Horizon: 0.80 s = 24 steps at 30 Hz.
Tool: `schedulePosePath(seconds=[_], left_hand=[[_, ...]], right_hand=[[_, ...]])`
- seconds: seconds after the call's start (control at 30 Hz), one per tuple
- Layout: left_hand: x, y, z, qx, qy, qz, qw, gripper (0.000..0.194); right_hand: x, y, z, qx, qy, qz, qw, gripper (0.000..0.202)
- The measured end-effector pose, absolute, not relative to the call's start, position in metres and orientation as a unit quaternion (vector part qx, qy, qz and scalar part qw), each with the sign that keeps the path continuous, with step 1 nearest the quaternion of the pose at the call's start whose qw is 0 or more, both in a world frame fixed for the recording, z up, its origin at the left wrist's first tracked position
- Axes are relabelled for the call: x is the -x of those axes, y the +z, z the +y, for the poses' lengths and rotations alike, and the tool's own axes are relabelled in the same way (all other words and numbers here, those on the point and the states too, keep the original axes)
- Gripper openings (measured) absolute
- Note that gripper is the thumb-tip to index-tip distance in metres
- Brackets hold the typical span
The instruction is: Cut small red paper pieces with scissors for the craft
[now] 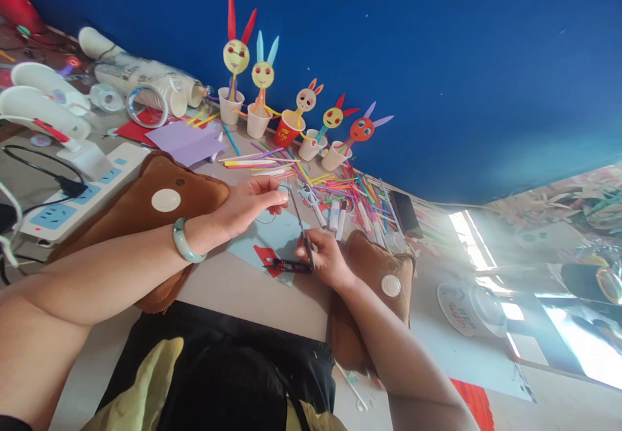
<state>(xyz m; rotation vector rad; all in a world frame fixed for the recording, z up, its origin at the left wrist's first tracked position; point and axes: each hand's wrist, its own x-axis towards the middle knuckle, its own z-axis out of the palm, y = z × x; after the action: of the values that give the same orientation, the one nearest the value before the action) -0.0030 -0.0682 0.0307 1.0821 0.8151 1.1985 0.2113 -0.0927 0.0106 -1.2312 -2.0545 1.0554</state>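
My left hand point(255, 201), with a pale green bangle on its wrist, pinches a small light-blue paper piece point(284, 186) between thumb and fingertips. Black-handled scissors point(305, 244) are gripped in my right hand point(324, 259). Their blades point up toward the paper piece; whether they touch it I cannot tell. Under both hands lies a light-blue paper sheet point(250, 246). On it rests a red paper scrap point(264, 253), with what look like black thread snips point(286, 265) across it, close beside my right hand.
Paper-cup rabbit figures, one in a red cup point(290, 129), line the blue wall point(389, 42). Before them lie scattered coloured sticks point(350, 188) and markers point(334, 216). Brown cushions point(194, 191) flank the work area. Left are a power strip point(63, 204) and purple paper point(187, 140).
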Motion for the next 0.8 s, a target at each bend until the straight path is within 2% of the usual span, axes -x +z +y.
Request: schedulePosePath(seconds=[0.8], left_hand=[[-0.001, 0.035, -0.073, -0.487, 0.496, 0.35, 0.628, 0.018]], right_hand=[[-0.21, 0.017, -0.094, 0.431, 0.406, -0.765, 0.253, 0.062]])
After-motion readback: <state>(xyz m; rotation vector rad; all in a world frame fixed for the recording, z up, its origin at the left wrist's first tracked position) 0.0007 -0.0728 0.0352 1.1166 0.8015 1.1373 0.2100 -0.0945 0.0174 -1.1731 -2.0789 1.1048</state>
